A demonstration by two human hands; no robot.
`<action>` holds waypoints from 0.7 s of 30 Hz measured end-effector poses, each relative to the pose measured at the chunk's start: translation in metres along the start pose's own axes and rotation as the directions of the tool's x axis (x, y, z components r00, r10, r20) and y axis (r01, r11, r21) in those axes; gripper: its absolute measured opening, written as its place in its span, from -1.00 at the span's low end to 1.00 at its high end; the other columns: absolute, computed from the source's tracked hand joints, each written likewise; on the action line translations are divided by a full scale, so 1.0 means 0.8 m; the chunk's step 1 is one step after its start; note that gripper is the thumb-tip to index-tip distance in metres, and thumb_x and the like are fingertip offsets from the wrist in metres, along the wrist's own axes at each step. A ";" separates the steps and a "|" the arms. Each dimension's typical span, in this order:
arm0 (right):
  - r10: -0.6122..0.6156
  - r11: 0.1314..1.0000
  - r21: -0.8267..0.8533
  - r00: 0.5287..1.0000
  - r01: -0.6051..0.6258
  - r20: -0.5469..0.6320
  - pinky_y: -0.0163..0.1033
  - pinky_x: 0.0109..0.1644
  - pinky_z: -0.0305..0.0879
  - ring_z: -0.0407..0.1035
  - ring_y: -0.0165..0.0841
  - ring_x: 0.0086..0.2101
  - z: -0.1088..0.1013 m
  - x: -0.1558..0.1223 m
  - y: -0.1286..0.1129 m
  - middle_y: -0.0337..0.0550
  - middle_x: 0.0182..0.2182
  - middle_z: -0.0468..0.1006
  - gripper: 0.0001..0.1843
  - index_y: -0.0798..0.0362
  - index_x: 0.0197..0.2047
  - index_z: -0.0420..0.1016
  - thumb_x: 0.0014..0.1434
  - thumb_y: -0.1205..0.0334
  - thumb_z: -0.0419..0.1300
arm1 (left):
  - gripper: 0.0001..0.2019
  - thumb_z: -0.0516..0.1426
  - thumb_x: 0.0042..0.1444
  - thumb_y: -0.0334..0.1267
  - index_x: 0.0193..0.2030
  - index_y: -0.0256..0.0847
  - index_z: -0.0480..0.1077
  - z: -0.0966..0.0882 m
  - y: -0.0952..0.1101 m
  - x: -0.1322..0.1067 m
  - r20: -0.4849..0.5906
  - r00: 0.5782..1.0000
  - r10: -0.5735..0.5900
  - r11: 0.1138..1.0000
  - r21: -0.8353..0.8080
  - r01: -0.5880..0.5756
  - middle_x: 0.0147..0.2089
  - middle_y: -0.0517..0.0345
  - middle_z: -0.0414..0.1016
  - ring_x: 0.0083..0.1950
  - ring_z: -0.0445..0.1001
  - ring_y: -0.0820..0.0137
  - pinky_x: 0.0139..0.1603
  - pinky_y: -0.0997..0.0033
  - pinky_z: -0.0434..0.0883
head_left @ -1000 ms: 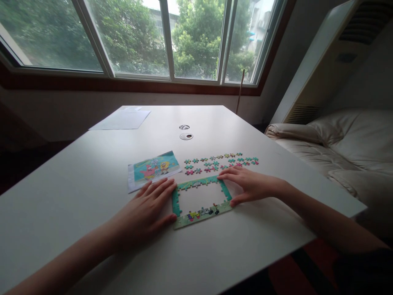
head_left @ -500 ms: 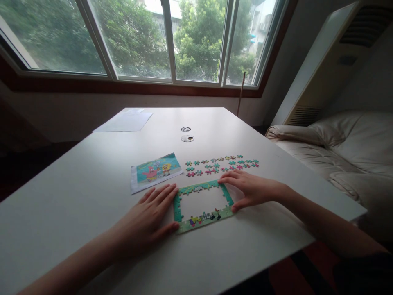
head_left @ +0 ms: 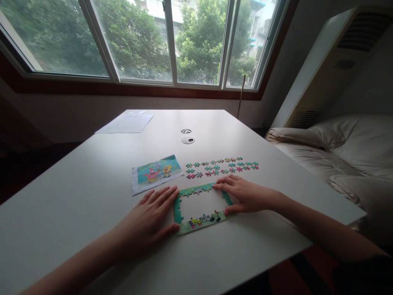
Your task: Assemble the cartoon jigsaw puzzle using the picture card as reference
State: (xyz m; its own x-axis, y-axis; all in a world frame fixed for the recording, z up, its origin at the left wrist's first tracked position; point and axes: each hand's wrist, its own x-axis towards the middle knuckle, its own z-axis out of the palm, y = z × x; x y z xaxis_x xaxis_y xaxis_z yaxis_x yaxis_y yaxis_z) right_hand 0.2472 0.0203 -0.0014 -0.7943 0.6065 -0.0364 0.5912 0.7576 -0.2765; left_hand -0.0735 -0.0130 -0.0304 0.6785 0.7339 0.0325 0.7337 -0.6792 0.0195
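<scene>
A jigsaw border (head_left: 201, 223) is lying flat on the white table (head_left: 92, 184), nearer its near edge than its far edge, its four joined strips enclosing a bare patch of tabletop. Teal is running along the far strip and both sides, while the near strip is showing pale green with small printed figures.

The left hand (head_left: 156, 209) is spreading along the border's left side, fingertips touching its far left corner and thumb at its near left corner. The right hand (head_left: 247, 194) is spanning the right side, fingers meeting the far strip and thumb resting by the near right corner. The two hands are staying apart, with the border between them.

Just beyond the border, toward the table's far edge, loose pieces (head_left: 216, 167) are lying in three rough rows. Beside them, toward the table's left edge, a picture sheet (head_left: 158, 170) is showing pink and yellow cartoon figures. Farther on, two round inserts (head_left: 188, 140) are sitting in the tabletop, and a plain sheet (head_left: 125, 124) is lying by the far left corner. Past the right edge, a cream sofa (head_left: 353, 151) is standing; beyond the far edge, a window (head_left: 202, 45) is showing trees.
</scene>
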 end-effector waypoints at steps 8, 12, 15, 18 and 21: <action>0.004 1.000 -0.010 1.000 -0.004 -0.001 0.01 0.19 0.04 0.12 -0.10 0.10 0.000 -0.001 -0.001 0.12 0.13 0.24 -0.20 0.10 0.25 0.15 0.06 -0.18 0.14 | -0.32 -0.08 0.21 0.13 0.36 -0.17 -0.14 0.006 -0.003 -0.001 -0.042 0.999 0.010 1.000 0.023 -0.009 0.35 -0.02 -0.02 0.32 0.04 0.06 0.26 0.02 0.07; 0.000 1.000 -0.020 1.000 0.001 0.006 0.00 0.20 0.03 0.12 -0.10 0.11 -0.001 -0.001 0.000 0.11 0.13 0.24 -0.18 0.11 0.26 0.13 0.06 -0.19 0.13 | -0.31 -0.09 0.22 0.13 0.36 -0.21 -0.13 0.007 -0.003 -0.001 -0.038 0.999 0.008 0.999 0.044 -0.007 0.35 -0.02 -0.03 0.33 0.02 0.06 0.25 0.01 0.08; -0.007 1.000 -0.014 1.000 0.007 0.007 -0.01 0.19 0.05 0.13 -0.10 0.10 -0.001 -0.001 0.001 0.12 0.13 0.24 -0.18 0.11 0.26 0.14 0.05 -0.19 0.13 | -0.31 -0.08 0.21 0.13 0.36 -0.22 -0.11 0.008 -0.004 -0.001 -0.042 0.999 0.011 0.999 0.046 -0.009 0.35 -0.03 -0.01 0.32 0.04 0.06 0.24 0.02 0.11; -0.010 1.000 -0.011 1.000 0.010 0.000 -0.01 0.19 0.06 0.13 -0.10 0.10 -0.001 -0.001 0.002 0.12 0.13 0.24 -0.18 0.09 0.26 0.14 0.04 -0.20 0.14 | -0.32 -0.07 0.20 0.14 0.35 -0.18 -0.08 0.006 -0.004 0.000 -0.062 0.998 0.019 0.999 0.032 -0.017 0.34 -0.01 0.02 0.31 0.06 0.06 0.23 0.03 0.12; -0.010 1.000 -0.010 1.000 0.010 -0.005 -0.01 0.19 0.06 0.13 -0.11 0.10 0.000 -0.002 0.002 0.11 0.13 0.23 -0.18 0.08 0.26 0.13 0.05 -0.19 0.14 | -0.34 -0.05 0.19 0.14 0.33 -0.14 -0.01 0.002 -0.003 0.000 -0.092 0.995 0.023 1.000 0.015 -0.021 0.31 0.00 0.10 0.28 0.12 0.06 0.22 0.02 0.15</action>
State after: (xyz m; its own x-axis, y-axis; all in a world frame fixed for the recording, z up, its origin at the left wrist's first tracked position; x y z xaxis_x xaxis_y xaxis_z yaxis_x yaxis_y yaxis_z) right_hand 0.2495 0.0208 -0.0015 -0.7996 0.5999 -0.0288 0.5844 0.7661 -0.2674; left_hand -0.0750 -0.0113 -0.0318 0.6888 0.7141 0.1249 0.7194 -0.6946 0.0037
